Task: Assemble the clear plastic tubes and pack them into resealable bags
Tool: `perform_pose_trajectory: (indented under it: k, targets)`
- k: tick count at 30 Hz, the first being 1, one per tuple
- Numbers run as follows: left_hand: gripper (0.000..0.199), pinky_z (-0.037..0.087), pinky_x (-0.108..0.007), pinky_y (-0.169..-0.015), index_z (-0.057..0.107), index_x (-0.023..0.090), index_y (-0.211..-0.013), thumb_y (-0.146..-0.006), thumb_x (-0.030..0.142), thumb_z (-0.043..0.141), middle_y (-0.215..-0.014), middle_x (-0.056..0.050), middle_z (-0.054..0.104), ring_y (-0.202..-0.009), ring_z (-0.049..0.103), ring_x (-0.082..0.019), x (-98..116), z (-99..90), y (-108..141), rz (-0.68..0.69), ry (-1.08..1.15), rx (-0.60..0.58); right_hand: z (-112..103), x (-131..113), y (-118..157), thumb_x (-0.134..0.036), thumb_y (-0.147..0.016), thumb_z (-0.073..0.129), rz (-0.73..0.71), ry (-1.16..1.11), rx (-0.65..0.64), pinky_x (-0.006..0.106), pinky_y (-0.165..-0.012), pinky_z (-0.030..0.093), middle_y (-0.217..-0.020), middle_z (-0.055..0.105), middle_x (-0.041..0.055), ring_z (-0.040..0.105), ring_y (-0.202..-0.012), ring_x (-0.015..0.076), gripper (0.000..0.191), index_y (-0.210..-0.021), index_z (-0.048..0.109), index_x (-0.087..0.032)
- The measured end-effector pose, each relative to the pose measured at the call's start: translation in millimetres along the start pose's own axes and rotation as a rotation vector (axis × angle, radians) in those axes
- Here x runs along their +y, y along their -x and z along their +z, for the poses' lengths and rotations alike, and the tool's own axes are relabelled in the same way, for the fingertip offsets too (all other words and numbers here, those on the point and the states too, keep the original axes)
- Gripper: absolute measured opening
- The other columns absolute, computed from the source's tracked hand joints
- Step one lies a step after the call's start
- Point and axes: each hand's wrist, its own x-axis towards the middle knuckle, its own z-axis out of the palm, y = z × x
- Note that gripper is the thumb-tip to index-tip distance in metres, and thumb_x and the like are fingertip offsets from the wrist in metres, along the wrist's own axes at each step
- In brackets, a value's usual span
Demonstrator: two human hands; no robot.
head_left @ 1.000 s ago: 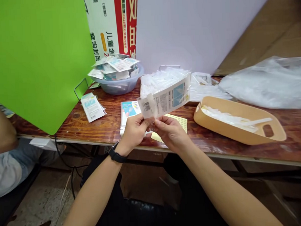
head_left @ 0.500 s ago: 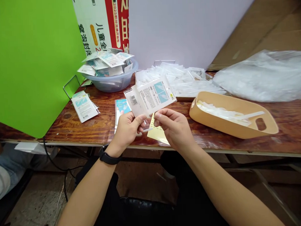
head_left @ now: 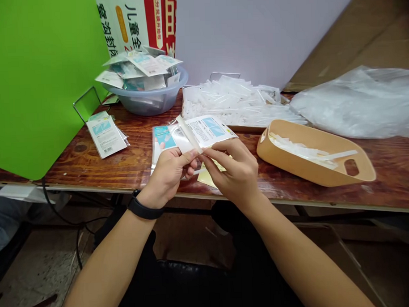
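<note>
My left hand (head_left: 168, 172) is closed on the near edge of a clear plastic packet with a white and blue printed card (head_left: 207, 129) inside, its thumb lying on top. A pale strip (head_left: 189, 134) runs slantwise across the packet by its flap. At the strip's near end, the thumb and fingertips of my right hand (head_left: 233, 170) are pinched together, meeting my left thumb. Beneath the hands lie another blue and white packet (head_left: 163, 138) and a yellow sheet (head_left: 207, 178), partly covered.
Left on the wooden table (head_left: 74, 169) is a small stack of packets (head_left: 106, 134). A blue bowl (head_left: 149, 101) heaped with packets stands behind. White plastic pieces (head_left: 236, 103) fill a shallow box. To the right are an orange basket (head_left: 326, 178) and a clear plastic bag (head_left: 357, 103).
The packet has been lowered and laid flatter, and the pale strip now shows across it. My right hand has moved in to meet the left at the flap. The view has shifted slightly.
</note>
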Motion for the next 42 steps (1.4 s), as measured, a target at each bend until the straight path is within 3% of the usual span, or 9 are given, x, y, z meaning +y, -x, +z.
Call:
perform_pose_trajectory:
  k: [17, 26, 33, 38, 42]
  targets:
    - [0.022, 0.031, -0.013, -0.038, 0.055, 0.01, -0.06, -0.082, 0.011, 0.06, -0.048, 0.003, 0.053, -0.039, 0.044, -0.002, 3, 1.4, 5, -0.048, -0.028, 0.073, 3, 1, 1, -0.015, -0.084, 0.058, -0.006, 0.009, -0.086, 0.031, -0.066, 0.05, -0.079, 0.066, 0.004, 0.06, -0.071, 0.016, 0.013, -0.087, 0.068, -0.022]
    - [0.022, 0.031, -0.014, -0.039, 0.055, 0.011, -0.059, -0.08, 0.013, 0.061, -0.05, 0.003, 0.053, -0.04, 0.044, -0.002, 2, 3.0, 8, 0.008, -0.072, -0.004, 7, -2, -1, -0.009, -0.078, 0.058, -0.037, 0.012, 0.038, 0.032, -0.063, 0.048, -0.076, 0.061, 0.0033, 0.057, -0.069, 0.0161, 0.012, -0.08, 0.058, -0.021]
    - [0.016, 0.032, -0.016, -0.039, 0.056, 0.013, -0.061, -0.075, 0.016, 0.063, -0.051, 0.003, 0.055, -0.04, 0.045, -0.003, 2, 0.9, 10, 0.076, -0.148, -0.012, 1, -4, -7, -0.01, -0.078, 0.055, 0.067, 0.008, 0.057, 0.032, -0.062, 0.047, -0.076, 0.06, 0.0027, 0.057, -0.069, 0.0158, 0.012, -0.076, 0.055, -0.021]
    - [0.014, 0.033, -0.016, -0.039, 0.056, 0.014, -0.061, -0.071, 0.017, 0.064, -0.05, 0.003, 0.055, -0.039, 0.045, -0.004, 5, -1.2, 13, 0.111, -0.234, -0.036, -7, 11, -9, -0.013, -0.08, 0.055, 0.274, -0.042, 0.046, 0.029, -0.059, 0.049, -0.077, 0.059, 0.0026, 0.056, -0.066, 0.0141, 0.01, -0.075, 0.058, -0.021]
    - [0.016, 0.033, -0.017, -0.039, 0.055, 0.014, -0.058, -0.069, 0.019, 0.066, -0.048, 0.003, 0.054, -0.038, 0.044, -0.004, 5, -1.0, 15, 0.1, -0.288, -0.066, -10, 24, -6, -0.014, -0.08, 0.057, 0.311, 0.001, -0.009, 0.031, -0.061, 0.051, -0.078, 0.061, 0.0034, 0.058, -0.068, 0.0153, 0.01, -0.074, 0.06, -0.021]
